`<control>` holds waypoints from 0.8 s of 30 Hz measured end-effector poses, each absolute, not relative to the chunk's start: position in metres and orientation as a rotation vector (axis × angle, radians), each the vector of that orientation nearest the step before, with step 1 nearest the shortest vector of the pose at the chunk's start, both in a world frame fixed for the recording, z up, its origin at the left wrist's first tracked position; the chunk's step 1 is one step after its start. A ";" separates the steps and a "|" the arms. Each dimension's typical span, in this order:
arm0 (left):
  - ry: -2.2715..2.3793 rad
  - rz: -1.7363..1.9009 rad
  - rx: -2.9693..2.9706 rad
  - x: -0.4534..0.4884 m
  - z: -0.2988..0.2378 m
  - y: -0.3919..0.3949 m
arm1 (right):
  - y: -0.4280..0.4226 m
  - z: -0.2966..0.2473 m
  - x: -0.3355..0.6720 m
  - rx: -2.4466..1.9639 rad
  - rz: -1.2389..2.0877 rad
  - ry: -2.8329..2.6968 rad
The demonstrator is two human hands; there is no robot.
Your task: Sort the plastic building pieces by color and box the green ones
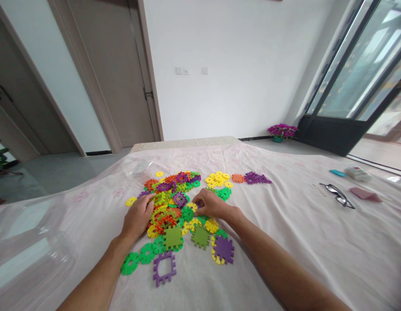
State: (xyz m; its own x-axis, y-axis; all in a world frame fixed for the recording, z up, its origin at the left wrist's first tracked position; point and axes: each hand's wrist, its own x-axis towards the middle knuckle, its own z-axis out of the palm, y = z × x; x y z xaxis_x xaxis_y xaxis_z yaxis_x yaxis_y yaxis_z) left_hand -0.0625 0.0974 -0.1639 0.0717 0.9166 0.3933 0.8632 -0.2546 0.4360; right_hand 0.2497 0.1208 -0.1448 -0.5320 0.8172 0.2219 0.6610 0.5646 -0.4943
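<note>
A heap of interlocking plastic building pieces (168, 220) lies on the cloth in front of me, with notched discs and toothed squares in several colours. At its left edge rests my left hand (138, 216), fingers stretched out against lime square pieces (159, 198). My right hand (208, 204) is in a pinch on the heap's right side, thumb and forefinger closed on a yellow notched disc (191, 207). A green disc (187, 214) lies just below those fingertips. Nearer me are a purple square frame (164, 268), a solid purple square (224, 249) and a green square (200, 237).
Beyond my right hand are a yellow disc group (218, 178), an orange square (238, 178) and purple pieces (257, 178). Clear plastic containers (28, 242) stand at left. Eyeglasses (338, 195), a pink cloth (365, 194) and a small pack (357, 173) lie at right.
</note>
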 end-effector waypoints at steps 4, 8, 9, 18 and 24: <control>1.869 0.929 2.232 -0.062 -0.164 0.098 | 0.119 -0.142 0.250 -1.140 0.500 -2.371; 1.862 0.927 2.226 -0.062 -0.163 0.098 | 0.115 -0.142 0.249 -1.138 0.503 -2.376; 1.860 0.925 2.225 -0.062 -0.163 0.098 | 0.114 -0.142 0.248 -1.145 0.503 -2.383; 1.866 0.918 2.219 -0.062 -0.165 0.098 | 0.108 -0.139 0.237 -1.291 0.587 -2.253; 1.860 0.929 2.217 -0.062 -0.165 0.098 | 0.119 -0.141 0.242 -1.271 0.881 -2.018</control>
State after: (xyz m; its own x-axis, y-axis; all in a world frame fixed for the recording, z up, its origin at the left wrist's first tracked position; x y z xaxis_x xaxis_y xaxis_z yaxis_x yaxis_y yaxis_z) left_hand -0.0623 0.0980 -0.1647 0.0667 0.9216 0.3824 0.8593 -0.2478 0.4475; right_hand 0.2417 0.1186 -0.1413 -0.3696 0.9199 0.1309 0.5292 0.3241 -0.7841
